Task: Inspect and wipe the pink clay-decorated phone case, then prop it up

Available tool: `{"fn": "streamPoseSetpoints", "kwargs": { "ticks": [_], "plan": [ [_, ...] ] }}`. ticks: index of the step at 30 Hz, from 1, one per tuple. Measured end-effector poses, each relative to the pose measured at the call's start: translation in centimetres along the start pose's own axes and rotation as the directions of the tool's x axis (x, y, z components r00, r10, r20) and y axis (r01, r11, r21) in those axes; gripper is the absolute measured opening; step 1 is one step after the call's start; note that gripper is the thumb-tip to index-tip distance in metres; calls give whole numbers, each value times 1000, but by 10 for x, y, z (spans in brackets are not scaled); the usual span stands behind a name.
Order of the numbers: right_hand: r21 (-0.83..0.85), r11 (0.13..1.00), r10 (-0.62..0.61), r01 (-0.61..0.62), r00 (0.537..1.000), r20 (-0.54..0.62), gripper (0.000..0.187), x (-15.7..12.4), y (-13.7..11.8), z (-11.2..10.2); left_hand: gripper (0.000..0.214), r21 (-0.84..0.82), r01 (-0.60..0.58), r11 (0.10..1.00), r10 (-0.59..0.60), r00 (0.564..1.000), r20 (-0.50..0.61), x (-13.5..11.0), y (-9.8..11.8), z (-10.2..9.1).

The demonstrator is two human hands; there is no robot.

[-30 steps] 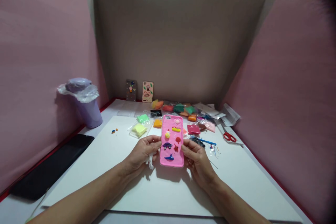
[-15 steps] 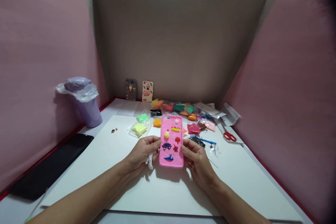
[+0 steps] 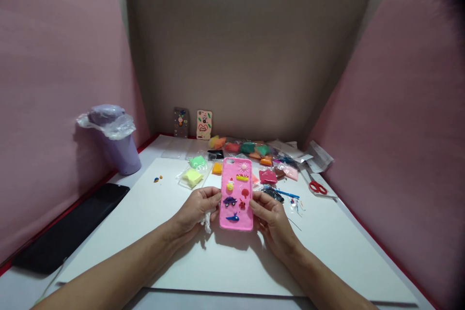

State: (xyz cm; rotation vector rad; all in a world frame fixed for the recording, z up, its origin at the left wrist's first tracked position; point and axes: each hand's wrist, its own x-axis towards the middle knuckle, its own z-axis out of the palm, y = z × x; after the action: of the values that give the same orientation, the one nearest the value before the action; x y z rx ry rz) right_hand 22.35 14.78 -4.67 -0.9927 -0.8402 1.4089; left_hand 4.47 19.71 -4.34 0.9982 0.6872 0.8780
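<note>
A pink case [image 3: 236, 193] carries small yellow, red, purple and blue figures and a paler pink sun, against a white board [image 3: 218, 256]. Beyond it lie a mint packet [image 3: 198, 161], a yellow packet [image 3: 192, 177], an orange packet [image 3: 217, 168] and a magenta packet [image 3: 268, 177], with red-handled scissors [image 3: 317, 187] at right. Left are a lilac bin [image 3: 123, 155] and a black slab [image 3: 72, 230]. Far off, a dark grey case [image 3: 180, 122] and a cream case [image 3: 204, 124] with red squiggles meet a grey-brown panel [image 3: 247, 58]. The walls [image 3: 54, 82] are pink.

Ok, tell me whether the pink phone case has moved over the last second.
No. The pink phone case keeps its place between the yellow clay packet and the red scissors, held by the left hand and right hand.
</note>
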Motion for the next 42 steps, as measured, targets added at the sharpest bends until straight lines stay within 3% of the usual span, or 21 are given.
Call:
{"fn": "streamPoseSetpoints", "kwargs": {
  "ticks": [25, 42],
  "plan": [
    [19, 1000, -20, 20, 1000, 21, 26, 0, 3, -2, 25, -3, -6, 1000, 6, 998, -61, -2, -1, 2],
    [13, 998, -55, 55, 998, 7, 22, 3, 7, -4, 24, 14, -1, 1000, 1, 1000, 7, -1, 2, 1]
  ]
}}
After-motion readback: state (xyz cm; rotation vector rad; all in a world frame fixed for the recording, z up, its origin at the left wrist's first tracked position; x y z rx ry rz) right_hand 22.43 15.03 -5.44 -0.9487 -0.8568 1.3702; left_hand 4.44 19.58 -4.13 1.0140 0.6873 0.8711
